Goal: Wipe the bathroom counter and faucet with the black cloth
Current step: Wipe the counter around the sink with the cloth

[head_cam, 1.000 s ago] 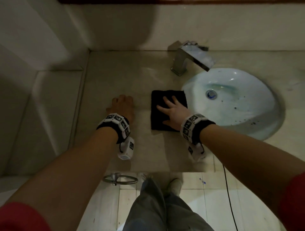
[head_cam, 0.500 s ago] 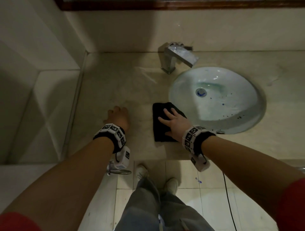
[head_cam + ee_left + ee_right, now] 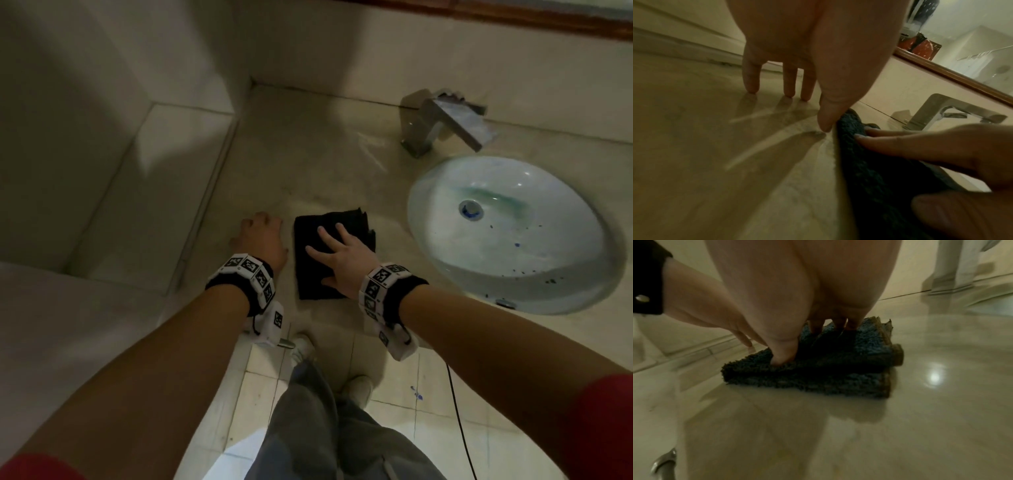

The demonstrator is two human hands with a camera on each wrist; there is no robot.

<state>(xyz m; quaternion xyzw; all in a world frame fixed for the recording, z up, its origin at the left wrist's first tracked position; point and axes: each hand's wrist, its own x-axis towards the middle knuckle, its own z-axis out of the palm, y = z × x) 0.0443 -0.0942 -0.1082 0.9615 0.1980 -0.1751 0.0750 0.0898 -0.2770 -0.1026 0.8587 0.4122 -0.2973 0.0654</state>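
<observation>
A folded black cloth (image 3: 310, 263) lies flat on the beige counter (image 3: 308, 164), left of the basin. My right hand (image 3: 339, 253) presses on it with fingers spread straight. In the right wrist view the fingertips (image 3: 784, 356) sink into the cloth (image 3: 818, 371). My left hand (image 3: 262, 236) rests on the bare counter just left of the cloth, fingertips (image 3: 751, 84) down, thumb beside the cloth's edge (image 3: 849, 123). The chrome faucet (image 3: 445, 121) stands at the back, apart from both hands.
An oval white basin (image 3: 513, 233) with dark specks is sunk in the counter at right. A tiled wall (image 3: 376, 51) runs behind, with a wood-framed mirror above. A lower ledge (image 3: 120, 192) lies left of the counter. A towel ring (image 3: 663, 462) hangs below the front edge.
My right hand has slid the cloth toward the front edge and a little leftward, away from the faucet. My left hand stays planted beside it. The head view has swung left.
</observation>
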